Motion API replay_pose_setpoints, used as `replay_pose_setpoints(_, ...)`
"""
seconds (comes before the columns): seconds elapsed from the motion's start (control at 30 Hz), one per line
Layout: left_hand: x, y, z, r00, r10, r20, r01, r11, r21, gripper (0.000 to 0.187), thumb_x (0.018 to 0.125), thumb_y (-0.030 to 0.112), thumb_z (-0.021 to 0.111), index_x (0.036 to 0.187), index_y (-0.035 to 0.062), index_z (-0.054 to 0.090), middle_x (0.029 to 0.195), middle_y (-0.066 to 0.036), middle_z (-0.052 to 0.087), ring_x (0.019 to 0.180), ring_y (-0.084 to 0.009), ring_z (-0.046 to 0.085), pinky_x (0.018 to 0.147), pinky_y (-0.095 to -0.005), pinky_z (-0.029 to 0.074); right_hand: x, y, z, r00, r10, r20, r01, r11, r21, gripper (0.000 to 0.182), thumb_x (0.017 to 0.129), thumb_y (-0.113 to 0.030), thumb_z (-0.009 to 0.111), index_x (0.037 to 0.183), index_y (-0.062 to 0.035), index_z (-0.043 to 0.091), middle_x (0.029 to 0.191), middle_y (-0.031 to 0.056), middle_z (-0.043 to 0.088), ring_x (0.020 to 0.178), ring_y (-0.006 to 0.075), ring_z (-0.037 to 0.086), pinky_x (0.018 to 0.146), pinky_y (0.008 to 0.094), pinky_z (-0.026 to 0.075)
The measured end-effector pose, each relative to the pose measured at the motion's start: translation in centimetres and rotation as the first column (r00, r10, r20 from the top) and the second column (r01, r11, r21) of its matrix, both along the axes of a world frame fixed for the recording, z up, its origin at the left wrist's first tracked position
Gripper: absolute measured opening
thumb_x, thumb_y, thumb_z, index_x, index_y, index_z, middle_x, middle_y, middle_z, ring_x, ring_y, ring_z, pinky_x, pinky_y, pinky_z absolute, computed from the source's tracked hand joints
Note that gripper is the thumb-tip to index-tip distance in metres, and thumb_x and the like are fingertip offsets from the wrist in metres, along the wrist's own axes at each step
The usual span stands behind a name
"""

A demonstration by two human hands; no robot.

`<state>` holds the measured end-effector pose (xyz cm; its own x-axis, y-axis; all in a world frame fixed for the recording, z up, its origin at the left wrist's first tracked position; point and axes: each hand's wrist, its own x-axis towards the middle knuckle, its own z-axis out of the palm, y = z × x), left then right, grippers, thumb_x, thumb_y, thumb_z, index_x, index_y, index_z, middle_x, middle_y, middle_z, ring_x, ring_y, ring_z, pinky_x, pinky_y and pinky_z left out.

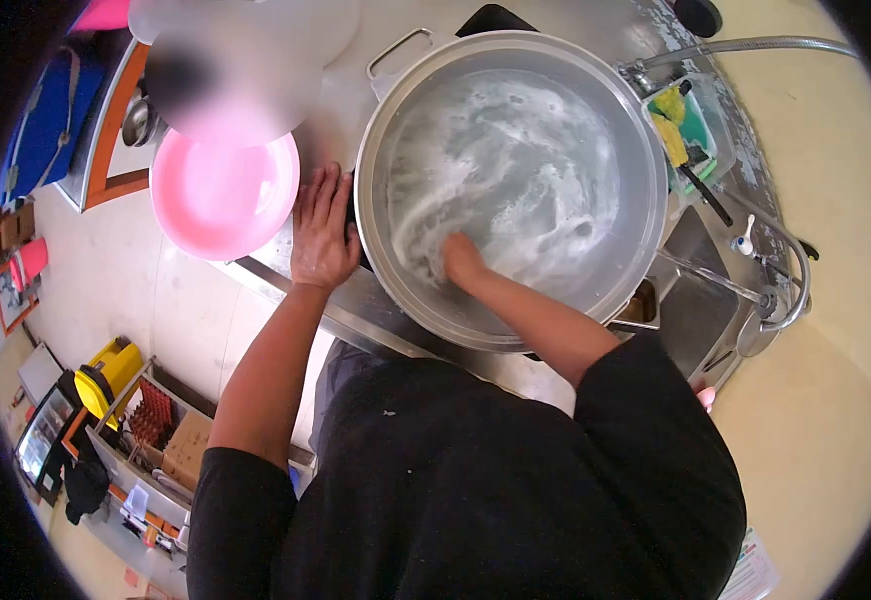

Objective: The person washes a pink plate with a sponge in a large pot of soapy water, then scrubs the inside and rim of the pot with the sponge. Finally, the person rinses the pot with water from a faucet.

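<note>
A large round metal pot point(384, 290) holds cloudy, foamy water point(546, 150) that looks swirled. My right hand point(464, 260) is dipped in the water near the pot's lower left side; its fingers are hidden under the foam. On the metal counter point(341, 115), just left of the pot, my left hand point(324, 228) lies flat with the fingers stretched, holding nothing. A pink basin point(224, 195) is to the left of that hand, at the counter's edge.
Right of the pot are a tray with yellow sponges point(670, 140), a sink point(701, 290), a faucet point(726, 282) and a hose point(766, 45). A yellow bucket-like object point(108, 378) and shelving stand at the lower left.
</note>
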<state>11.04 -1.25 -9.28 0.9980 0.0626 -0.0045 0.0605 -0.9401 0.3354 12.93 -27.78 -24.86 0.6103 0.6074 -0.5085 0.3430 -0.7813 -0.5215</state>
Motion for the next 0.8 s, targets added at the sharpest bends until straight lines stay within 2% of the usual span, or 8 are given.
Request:
replay_pose_setpoints(0.1,0.0,0.1,0.4,1.000,0.000,-0.010,0.000,1.000,0.009,0.075,0.084,0.013,0.056,0.157,0.0044,0.037,0.164,-0.017,0.033,0.155,-0.0349,0.025,0.127,-0.0533,0.017,4.6,6.0,-3.9,0.975,-0.213,-0.065,0.223,0.945,0.240,0.031,0.093,-0.007,0.055,0.120,-0.0006,0.069,0.125,0.0237,0.067,0.114,0.0383,0.064,0.098,0.0476,0.051)
replay_pose_setpoints(0.17,0.0,0.0,0.4,1.000,-0.004,-0.014,0.004,1.000,0.020,0.075,0.084,0.013,0.056,0.157,0.0046,0.037,0.164,-0.016,0.033,0.155,-0.0350,0.025,0.127,-0.0535,0.017,7.2,8.1,-9.1,0.920,-0.042,0.391,0.011,0.997,0.080,0.029,0.094,-0.012,0.054,0.115,-0.0053,0.072,0.120,0.0225,0.069,0.109,0.0366,0.067,0.093,0.0471,0.054)
replay_pose_setpoints(0.23,0.0,0.1,0.1,1.000,-0.007,-0.008,0.007,1.000,0.011,0.075,0.084,0.013,0.056,0.157,0.0049,0.037,0.164,-0.016,0.033,0.155,-0.0352,0.025,0.127,-0.0534,0.017,13.5,8.6,1.1,0.976,0.109,0.189,-0.082,0.986,-0.146,0.028,0.096,-0.017,0.052,0.108,-0.0083,0.075,0.113,0.0177,0.072,0.108,0.0353,0.068,0.087,0.0491,0.055)
replay_pose_setpoints(0.33,0.0,0.2,0.2,1.000,-0.009,-0.011,0.009,1.000,0.015,0.075,0.084,0.013,0.056,0.157,0.0054,0.037,0.164,-0.016,0.033,0.154,-0.0352,0.025,0.127,-0.0531,0.017,19.4,7.6,2.2,0.979,0.068,0.190,-0.041,0.989,-0.144,0.032,0.100,-0.022,0.047,0.115,-0.0095,0.072,0.126,0.0170,0.068,0.117,0.0352,0.065,0.093,0.0491,0.054)
replay_pose_setpoints(0.5,0.0,0.0,0.2,0.999,0.011,-0.033,-0.010,1.000,0.017,0.075,0.084,0.013,0.056,0.157,0.0065,0.038,0.164,-0.015,0.033,0.155,-0.0341,0.025,0.127,-0.0524,0.017,27.4,-1.0,-1.2,0.860,0.079,0.505,-0.029,0.994,-0.107,0.040,0.104,-0.027,0.038,0.123,-0.0078,0.067,0.135,0.0164,0.064,0.118,0.0375,0.064,0.100,0.0522,0.051)
replay_pose_setpoints(0.63,0.0,0.0,-0.1,1.000,0.015,-0.018,-0.014,1.000,0.023,0.075,0.084,0.013,0.056,0.157,0.0071,0.038,0.165,-0.014,0.033,0.155,-0.0329,0.025,0.127,-0.0521,0.017,27.6,-8.3,5.3,0.885,0.190,0.425,-0.018,0.926,-0.378,0.027,0.099,-0.015,0.048,0.111,-0.0052,0.070,0.115,0.0179,0.071,0.109,0.0359,0.069,0.092,0.0484,0.056)
replay_pose_setpoints(0.7,-0.1,0.0,0.0,1.000,0.014,-0.015,-0.014,0.999,0.032,0.075,0.084,0.013,0.056,0.157,0.0071,0.038,0.164,-0.014,0.034,0.155,-0.0324,0.026,0.127,-0.0519,0.017,26.9,-14.4,1.5,0.854,0.272,0.442,-0.055,0.894,-0.444,0.020,0.093,-0.011,0.054,0.103,-0.0050,0.071,0.106,0.0173,0.072,0.107,0.0331,0.070,0.089,0.0467,0.057)
replay_pose_setpoints(0.8,-0.1,0.2,-0.2,1.000,-0.006,0.021,0.006,1.000,0.022,0.074,0.084,0.013,0.056,0.157,0.0069,0.039,0.164,-0.014,0.034,0.154,-0.0326,0.026,0.127,-0.0518,0.018,21.4,-19.2,3.6,0.836,0.436,0.333,-0.181,0.792,-0.583,0.019,0.091,-0.010,0.056,0.096,-0.0041,0.073,0.107,0.0161,0.071,0.105,0.0332,0.070,0.089,0.0472,0.057)
